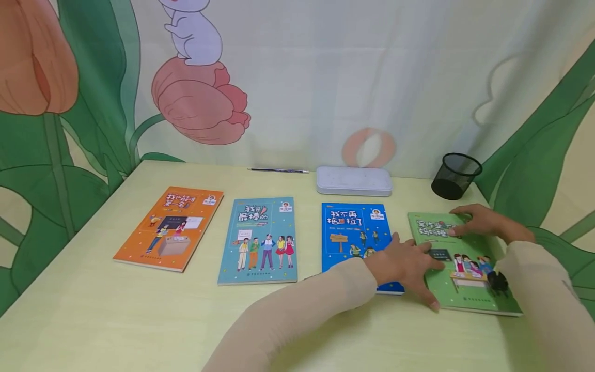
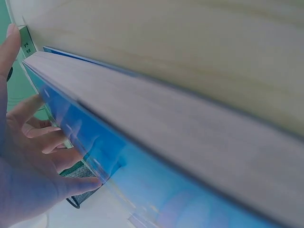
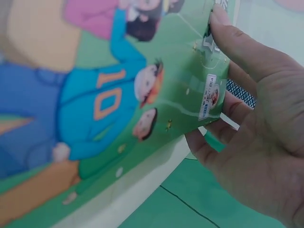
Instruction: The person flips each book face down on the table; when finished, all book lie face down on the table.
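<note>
— Hands, where do they lie?
— Lower right of the head view: the left hand (image 1: pixel 403 262) presses flat, fingers straight, on the green paperback book (image 1: pixel 465 268); the right hand (image 1: pixel 483 221) grips its far edge, thumb on the cover.
— Neighbours?
— The blue paperback book (image 1: pixel 355 232) lies just beside it on the pale yellow table (image 1: pixel 93 310).

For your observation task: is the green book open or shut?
Shut. The green book lies flat on the table, front cover up, no pages showing. The left hand and right hand rest on it.
</note>
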Tool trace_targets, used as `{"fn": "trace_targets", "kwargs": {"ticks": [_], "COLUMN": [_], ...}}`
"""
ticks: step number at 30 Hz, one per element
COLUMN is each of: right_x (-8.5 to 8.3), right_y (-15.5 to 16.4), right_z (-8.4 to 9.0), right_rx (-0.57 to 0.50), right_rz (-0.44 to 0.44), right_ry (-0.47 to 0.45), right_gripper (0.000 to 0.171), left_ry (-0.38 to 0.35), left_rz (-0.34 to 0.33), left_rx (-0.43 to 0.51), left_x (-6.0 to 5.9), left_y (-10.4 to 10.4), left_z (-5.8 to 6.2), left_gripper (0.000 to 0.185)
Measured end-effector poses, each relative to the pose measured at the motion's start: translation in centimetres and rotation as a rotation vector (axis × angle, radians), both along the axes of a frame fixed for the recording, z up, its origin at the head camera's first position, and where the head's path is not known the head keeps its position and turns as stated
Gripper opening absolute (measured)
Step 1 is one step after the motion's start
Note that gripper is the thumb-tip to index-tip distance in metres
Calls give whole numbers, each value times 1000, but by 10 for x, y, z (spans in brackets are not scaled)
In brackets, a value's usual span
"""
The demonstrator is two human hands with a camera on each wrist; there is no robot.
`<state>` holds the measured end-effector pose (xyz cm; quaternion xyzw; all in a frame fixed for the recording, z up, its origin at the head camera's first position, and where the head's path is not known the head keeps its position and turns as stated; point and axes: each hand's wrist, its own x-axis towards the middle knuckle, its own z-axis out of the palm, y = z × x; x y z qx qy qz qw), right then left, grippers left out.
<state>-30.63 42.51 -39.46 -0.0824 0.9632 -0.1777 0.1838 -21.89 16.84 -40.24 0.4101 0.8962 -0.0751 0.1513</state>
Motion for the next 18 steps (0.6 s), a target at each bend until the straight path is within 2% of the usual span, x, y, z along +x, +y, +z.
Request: {"fn": "trace_targets", "kwargs": {"ticks": [4,11,18], "right_x": [5,15,17], "right_y": [5,18,22], "right_z": [-2,-5,0], "right_rx": [-38,-181,-212], "right_rz": [-18,-71,-101], "right_ry": [11,-3,9], "right_gripper": [80,79,80], "left_ry": [2,-25,-31], "left_rz": [2,-2,2], "left_rx": [-6,-13,-8], "left_x": [1,2,-1], "left_y": [0,2,2], "left_z": [-1,-2,-2], "left_gripper": [89,88,88]}}
